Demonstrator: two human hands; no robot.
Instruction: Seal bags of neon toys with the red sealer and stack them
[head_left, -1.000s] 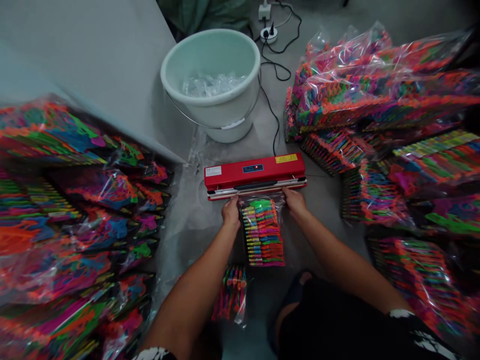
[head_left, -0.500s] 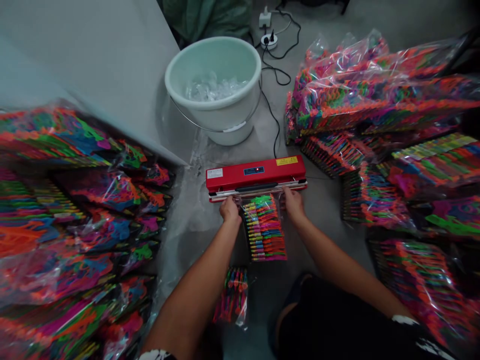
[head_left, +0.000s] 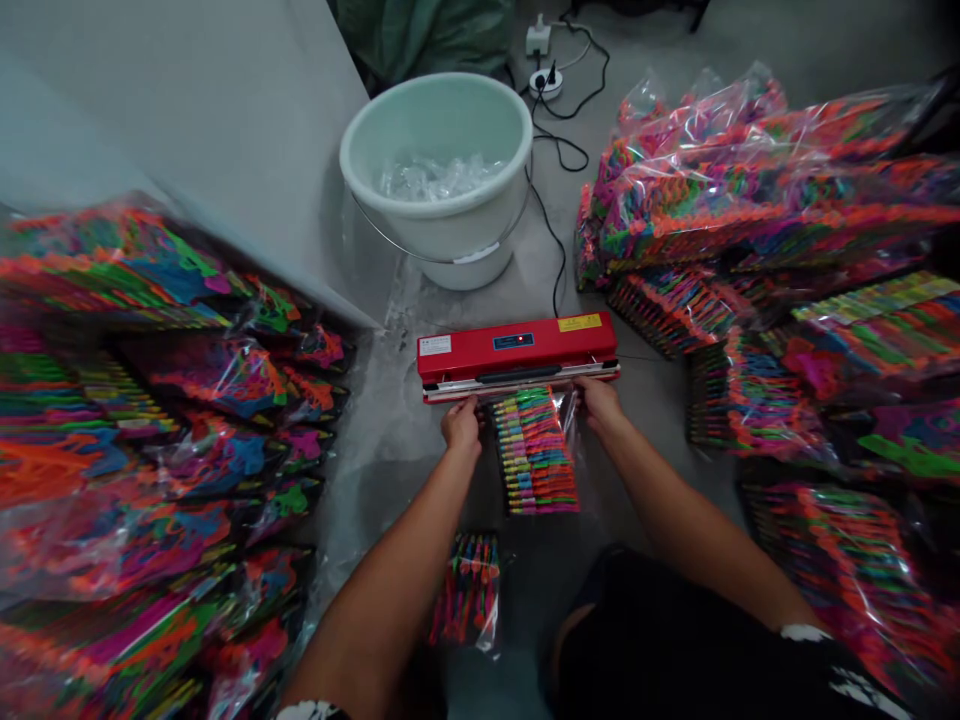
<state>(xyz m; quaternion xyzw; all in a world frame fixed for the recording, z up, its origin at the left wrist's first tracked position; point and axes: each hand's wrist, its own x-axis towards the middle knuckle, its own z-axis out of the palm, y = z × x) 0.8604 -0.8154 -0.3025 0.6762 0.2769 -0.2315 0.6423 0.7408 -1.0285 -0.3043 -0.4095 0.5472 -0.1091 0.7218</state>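
A clear plastic bag of colourful pens [head_left: 537, 452] lies on the floor between my hands, its upper edge at the front of a red bag sealer [head_left: 517, 352]. My left hand [head_left: 461, 425] pinches the bag's upper left corner. On the other side, my right hand [head_left: 600, 402] grips the upper right corner, close to the sealer's metal bar. The sealer carries a small lit red light on its panel, and a dark handle runs along its front. Nearer to me, another clear bag of pens [head_left: 471, 590] lies beside my left forearm.
Behind the sealer stands a pale bucket [head_left: 442, 205] holding crumpled clear plastic. A black cord [head_left: 555, 235] runs back to a power socket [head_left: 546, 84]. Bagged colourful pieces are piled at left [head_left: 195, 370] and right [head_left: 757, 200]. A white panel [head_left: 247, 150] rises at the left.
The whole scene has shifted slightly right in view. Both hands still hold the bag's upper corners, and more clear film shows by my right hand.
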